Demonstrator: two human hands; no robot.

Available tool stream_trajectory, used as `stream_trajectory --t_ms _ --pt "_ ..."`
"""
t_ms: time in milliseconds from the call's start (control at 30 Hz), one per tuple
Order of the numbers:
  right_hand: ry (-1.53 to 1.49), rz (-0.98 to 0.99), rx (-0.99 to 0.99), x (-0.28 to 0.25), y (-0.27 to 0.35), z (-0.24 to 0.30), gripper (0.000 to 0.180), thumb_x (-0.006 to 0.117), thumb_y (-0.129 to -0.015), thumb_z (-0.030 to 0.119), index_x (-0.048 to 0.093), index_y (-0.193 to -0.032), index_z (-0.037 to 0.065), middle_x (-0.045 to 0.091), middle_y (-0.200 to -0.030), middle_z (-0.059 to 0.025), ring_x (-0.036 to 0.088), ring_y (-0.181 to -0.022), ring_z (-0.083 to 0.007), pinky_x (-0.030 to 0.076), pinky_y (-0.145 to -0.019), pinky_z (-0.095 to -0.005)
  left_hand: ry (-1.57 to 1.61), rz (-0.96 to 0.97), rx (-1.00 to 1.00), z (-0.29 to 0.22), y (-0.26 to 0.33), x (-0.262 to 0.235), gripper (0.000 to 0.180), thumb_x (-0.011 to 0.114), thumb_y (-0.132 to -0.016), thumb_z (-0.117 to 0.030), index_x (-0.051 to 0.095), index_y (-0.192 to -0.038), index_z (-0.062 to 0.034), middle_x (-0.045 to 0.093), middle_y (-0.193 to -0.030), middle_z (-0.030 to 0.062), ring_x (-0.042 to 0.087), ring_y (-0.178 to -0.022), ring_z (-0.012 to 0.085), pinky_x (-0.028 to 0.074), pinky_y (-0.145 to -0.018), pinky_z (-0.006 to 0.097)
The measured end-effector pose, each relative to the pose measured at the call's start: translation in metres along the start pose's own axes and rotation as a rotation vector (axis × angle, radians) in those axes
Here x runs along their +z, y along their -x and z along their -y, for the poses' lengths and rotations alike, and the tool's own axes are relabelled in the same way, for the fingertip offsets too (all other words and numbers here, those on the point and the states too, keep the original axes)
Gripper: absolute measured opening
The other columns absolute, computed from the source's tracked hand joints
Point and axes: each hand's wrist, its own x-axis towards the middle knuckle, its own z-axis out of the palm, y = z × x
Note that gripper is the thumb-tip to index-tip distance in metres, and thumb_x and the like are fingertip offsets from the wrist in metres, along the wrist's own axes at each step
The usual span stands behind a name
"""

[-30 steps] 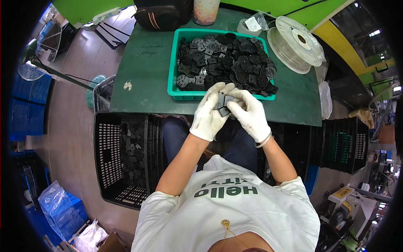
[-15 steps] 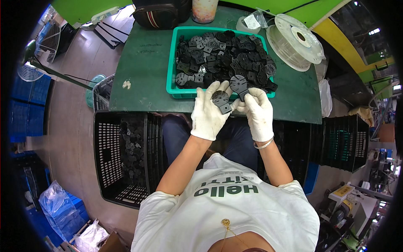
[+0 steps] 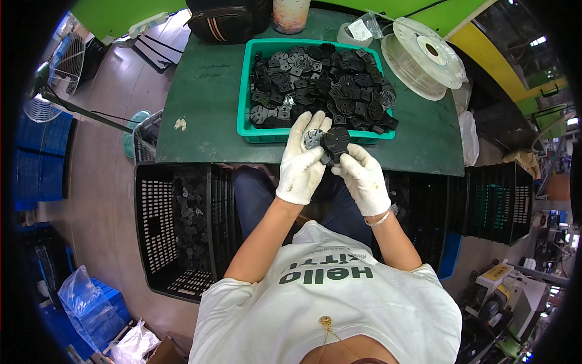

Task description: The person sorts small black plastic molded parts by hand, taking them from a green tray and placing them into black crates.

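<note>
My left hand (image 3: 301,167), in a white knit glove, grips a black plastic part with a slotted round head (image 3: 313,139) between thumb and fingers. A second black part with a round disc and a short tab (image 3: 336,139) is pinched by its tab in my gloved right hand (image 3: 365,182). The two discs are side by side, the right one slightly overlapping the left. Both hands are held at the table's near edge, just in front of a green plastic tray (image 3: 244,109) heaped with similar black parts (image 3: 348,91).
On the green table (image 3: 200,109) stand a dark bag (image 3: 227,23), a patterned cup (image 3: 291,15) and a large clear spool (image 3: 424,57). A black crate (image 3: 151,212) holding black parts is below left. Another black crate (image 3: 521,206) stands at the right.
The right hand has lowered its part and turned it, now showing a plainer face, beside the left one. My left thumb has closed over the left part, which lay on the open palm before.
</note>
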Motion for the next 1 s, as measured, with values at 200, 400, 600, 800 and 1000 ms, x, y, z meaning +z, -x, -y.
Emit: stream_trajectory --t_ms 200,400,600,800,1000 --pt "0.074 -0.019 -0.026 -0.002 0.006 -0.011 0.034 0.064 -0.084 0.013 0.053 -0.111 -0.003 0.059 -0.099 -0.0053 0.056 -0.085 -0.0093 0.045 -0.079 -0.0237 -0.079 0.103 0.021 0.000 0.002 0.006 0.073 0.049 -0.072 0.008 0.022 -0.139 -0.0035 0.026 -0.143 0.0230 0.022 -0.136 0.0347 0.028 -0.108 0.040" --pt "0.225 -0.040 -0.088 0.004 0.018 -0.013 0.026 0.064 -0.083 0.011 0.055 -0.104 -0.001 0.061 -0.091 -0.0033 0.056 -0.077 -0.0067 0.045 -0.073 -0.0209 -0.222 0.113 -0.010 0.000 0.004 0.013 0.074 0.053 -0.075 0.002 0.019 -0.140 -0.0032 0.024 -0.144 0.0228 0.022 -0.136 0.0344 0.027 -0.108 0.039" --pt "0.276 -0.038 -0.206 0.008 0.025 -0.011 0.025 0.063 -0.082 0.005 0.056 -0.106 -0.001 0.060 -0.095 -0.0022 0.055 -0.081 -0.0059 0.045 -0.074 -0.0207 -0.200 0.126 -0.040 0.004 0.013 0.017 0.065 0.056 -0.084 -0.007 0.023 -0.139 -0.0060 0.026 -0.143 0.0216 0.029 -0.133 0.0313 0.030 -0.106 0.040" --pt "0.326 -0.032 -0.381 -0.007 0.031 -0.022 0.021 0.062 -0.080 -0.001 0.057 -0.100 -0.004 0.054 -0.107 -0.0076 0.055 -0.089 -0.0106 0.046 -0.077 -0.0232 -0.462 0.139 -0.023 0.019 0.030 0.005 0.033 0.061 -0.086 -0.013 0.050 -0.114 -0.0028 0.044 -0.131 0.0134 0.048 -0.112 0.0168 0.035 -0.099 0.031" --pt "0.356 -0.342 -0.316 -0.031 0.051 -0.013 0.016 0.060 -0.086 0.015 0.059 -0.093 0.001 0.060 -0.084 -0.0032 0.054 -0.077 -0.0105 0.045 -0.071 -0.0243 -0.591 0.062 -0.227 0.050 0.039 0.016 0.029 0.063 -0.086 -0.024 0.051 -0.102 -0.0039 0.051 -0.094 0.0017 0.046 -0.081 0.0100 0.040 -0.076 0.023"
